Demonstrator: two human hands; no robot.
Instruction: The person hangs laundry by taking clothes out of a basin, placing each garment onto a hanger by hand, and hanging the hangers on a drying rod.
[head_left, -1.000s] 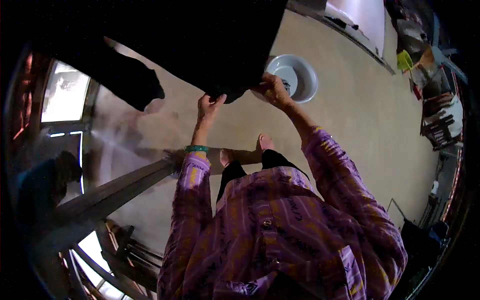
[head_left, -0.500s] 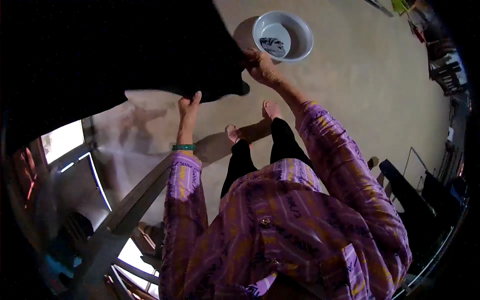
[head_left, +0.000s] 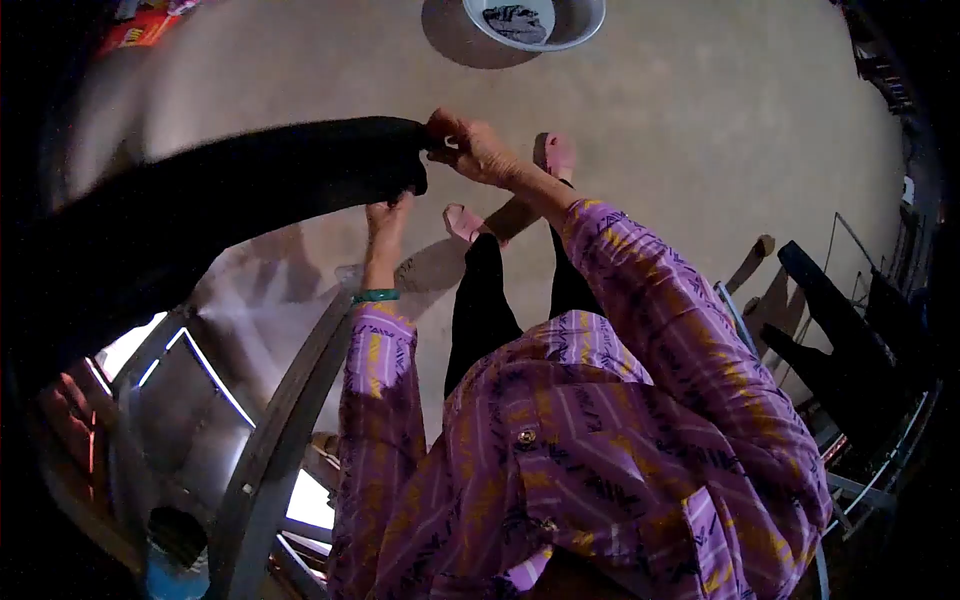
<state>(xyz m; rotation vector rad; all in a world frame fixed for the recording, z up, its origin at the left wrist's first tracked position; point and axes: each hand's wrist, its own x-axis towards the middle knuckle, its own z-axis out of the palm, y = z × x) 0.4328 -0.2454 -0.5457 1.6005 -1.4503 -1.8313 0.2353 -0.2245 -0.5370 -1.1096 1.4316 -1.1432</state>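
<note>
A long black cloth (head_left: 260,175), possibly a garment, stretches from the left side to both of my hands in the head view. My right hand (head_left: 475,152) pinches its upper end corner. Slightly lower and to the left, my left hand (head_left: 387,220) grips the lower edge near that same end, with the fingertips partly hidden by the fabric. A green bangle (head_left: 376,295) circles my left wrist. The far part of the cloth fades into darkness, so its shape there cannot be made out.
A whitish basin (head_left: 565,44) with a grey patterned cloth (head_left: 515,23) inside stands on the floor ahead. Wooden beams (head_left: 268,455) rise at my left. Dark clothes (head_left: 835,375) hang over a metal rack (head_left: 862,490) on my right.
The black cloth has dropped and narrowed, uncovering floor at the upper left. My right hand has moved left and slightly down. The basin now appears higher in view.
</note>
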